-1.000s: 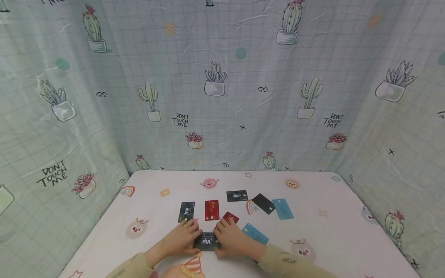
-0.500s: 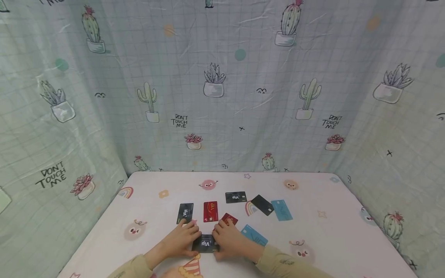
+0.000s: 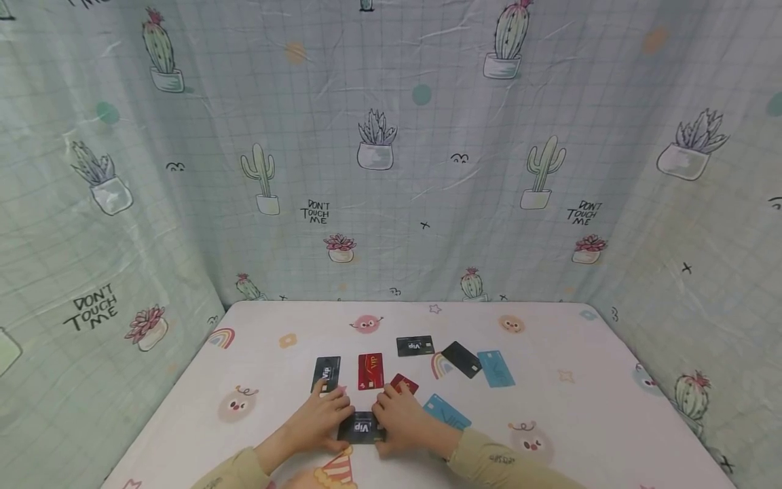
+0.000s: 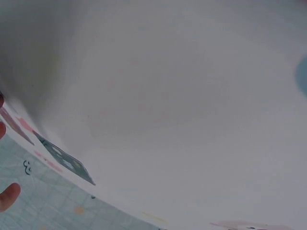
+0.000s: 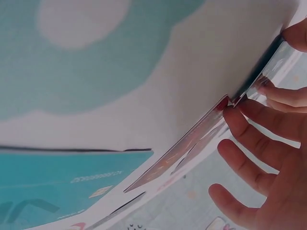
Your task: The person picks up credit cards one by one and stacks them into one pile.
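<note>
A black VIP card [image 3: 362,428] lies between the two hands near the front of the table, its lettering upside down in the head view. Its left end is pinched by the left hand [image 3: 318,420], thumb at the near edge and fingers at the far one. At the other end the right hand [image 3: 402,422] pinches the same card likewise; the right wrist view shows the card [image 5: 261,67] nearly edge-on between thumb and fingertips. A red card [image 3: 406,384] sits just beyond the right fingers, partly covered. Only a few left fingertips [image 4: 8,197] enter the left wrist view.
Beyond the hands lie a black card [image 3: 326,372], an upright red card [image 3: 370,371], another black VIP card [image 3: 415,346] and a tilted plain dark card [image 3: 462,359]. Blue cards lie at the right [image 3: 496,369] and beside the right wrist [image 3: 448,411]. A cactus-print curtain [image 3: 391,204] stands behind the table.
Both hands stay at the ends of the black card, which keeps its place. The left index finger sticks out slightly more from the other fingers. The head view shifts a little.
</note>
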`<state>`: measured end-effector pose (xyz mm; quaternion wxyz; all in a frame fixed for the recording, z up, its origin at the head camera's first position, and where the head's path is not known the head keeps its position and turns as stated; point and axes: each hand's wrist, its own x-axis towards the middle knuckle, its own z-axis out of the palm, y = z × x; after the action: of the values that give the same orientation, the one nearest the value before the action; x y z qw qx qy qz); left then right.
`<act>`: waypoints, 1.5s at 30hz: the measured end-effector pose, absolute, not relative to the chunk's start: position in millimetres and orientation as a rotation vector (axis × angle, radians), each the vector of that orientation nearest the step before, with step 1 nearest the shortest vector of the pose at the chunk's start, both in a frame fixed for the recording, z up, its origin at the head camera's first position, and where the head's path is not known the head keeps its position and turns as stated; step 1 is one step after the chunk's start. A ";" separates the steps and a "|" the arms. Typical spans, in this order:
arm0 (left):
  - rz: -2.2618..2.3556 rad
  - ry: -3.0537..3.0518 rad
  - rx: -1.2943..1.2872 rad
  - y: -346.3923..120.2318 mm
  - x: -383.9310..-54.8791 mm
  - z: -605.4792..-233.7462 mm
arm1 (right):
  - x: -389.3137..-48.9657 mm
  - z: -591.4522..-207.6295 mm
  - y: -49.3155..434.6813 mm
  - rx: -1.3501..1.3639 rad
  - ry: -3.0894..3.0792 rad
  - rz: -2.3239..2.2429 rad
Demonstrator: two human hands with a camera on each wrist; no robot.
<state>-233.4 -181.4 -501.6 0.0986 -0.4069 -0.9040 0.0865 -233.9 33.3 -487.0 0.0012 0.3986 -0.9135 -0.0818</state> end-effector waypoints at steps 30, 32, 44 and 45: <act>0.240 -2.600 -1.227 -184.4 -233.7 -503.3 | -239.7 -494.4 42.5 1.268 -2.819 -0.157; 0.242 -2.608 -1.223 -184.4 -233.1 -502.9 | -239.3 -494.2 43.8 1.263 -2.837 -0.116; 0.235 -2.669 -1.175 -179.0 -228.5 -498.5 | -237.8 -496.6 62.8 1.250 -2.836 0.031; 0.222 -2.667 -1.175 -178.1 -228.3 -498.4 | -238.5 -497.3 64.9 1.252 -2.834 0.042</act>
<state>-228.3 -178.1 -498.4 0.1094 -0.3995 -0.9070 0.0756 -238.5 64.9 -497.3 0.0216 0.4041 -0.9143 0.0136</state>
